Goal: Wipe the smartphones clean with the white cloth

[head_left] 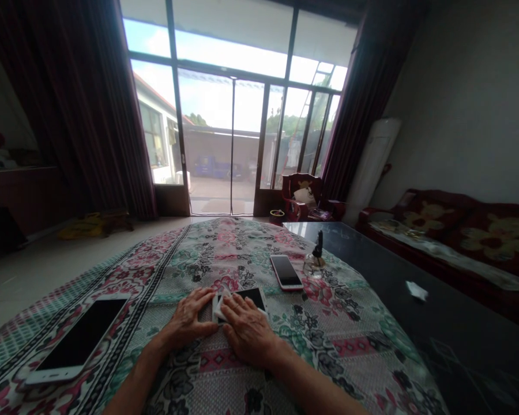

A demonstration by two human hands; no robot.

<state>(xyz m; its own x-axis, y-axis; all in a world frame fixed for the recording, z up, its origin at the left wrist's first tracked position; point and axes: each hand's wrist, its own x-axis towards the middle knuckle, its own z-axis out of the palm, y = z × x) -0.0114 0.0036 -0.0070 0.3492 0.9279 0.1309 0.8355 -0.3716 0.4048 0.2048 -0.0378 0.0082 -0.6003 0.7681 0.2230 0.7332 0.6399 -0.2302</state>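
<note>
A white smartphone (256,298) with a dark screen lies sideways on the patterned tablecloth, partly covered by my hands. My left hand (189,318) is at its left end, fingers along the far edge and thumb along the near edge, steadying it. Spread flat over the screen, my right hand (247,327) presses a white tissue (220,310) against the glass. Just beyond lies another smartphone (286,272), screen up. Beside that one stands a small clear glass bottle (314,265) with a black top. A larger white phone (84,337) rests at the left, its screen dark.
A flowered cloth (320,346) covers the rounded table. To the right is a dark glossy tabletop (458,340) with a crumpled white tissue (416,291) on it. A red sofa (436,222) and armchair (300,196) stand beyond, and glass doors (216,144) face me.
</note>
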